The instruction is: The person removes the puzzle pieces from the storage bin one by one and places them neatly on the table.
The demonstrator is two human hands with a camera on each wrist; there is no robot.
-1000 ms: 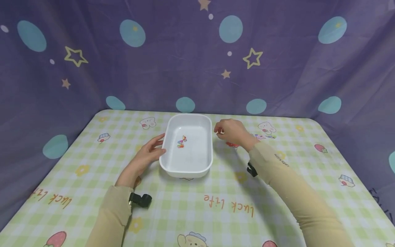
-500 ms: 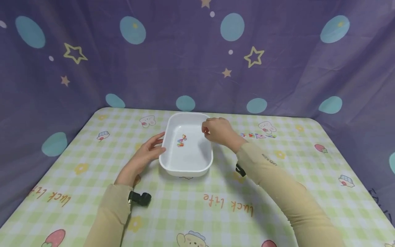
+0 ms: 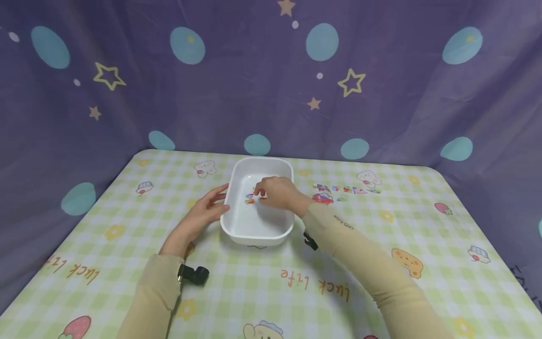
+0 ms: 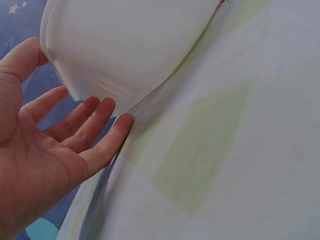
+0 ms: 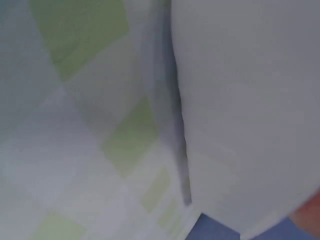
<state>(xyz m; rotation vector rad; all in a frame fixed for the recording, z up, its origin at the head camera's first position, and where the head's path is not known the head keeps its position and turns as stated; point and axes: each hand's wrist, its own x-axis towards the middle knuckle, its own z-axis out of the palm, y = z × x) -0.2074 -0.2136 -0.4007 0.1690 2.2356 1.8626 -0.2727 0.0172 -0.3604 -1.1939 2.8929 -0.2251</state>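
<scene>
A white rectangular tray [image 3: 258, 230] with rounded corners stands on the table. My left hand [image 3: 203, 212] supports its left side, the thumb at the rim; in the left wrist view the fingers [image 4: 90, 132] lie loosely extended against the tray's outer wall. Over the tray's inside is my right hand [image 3: 277, 192], thumb and fingertips bent close together beside small colourful flat pieces [image 3: 249, 199] on the tray floor. Whether anything lies between those fingertips is hidden. The right wrist view is mostly filled by the tray's outer wall [image 5: 245, 110], with a bit of skin at the lower right edge.
To the right of the tray, several small colourful flat pieces [image 3: 360, 190] lie in a rough row, with a larger red one [image 3: 322, 198] at the left end. A green checked cloth [image 3: 237, 292] covers the table. Behind hangs a purple curtain [image 3: 254, 84].
My right hand has moved left from beside the tray, across its right rim, and down into it. That uncovers more of the pieces on the right. The left hand keeps its place.
</scene>
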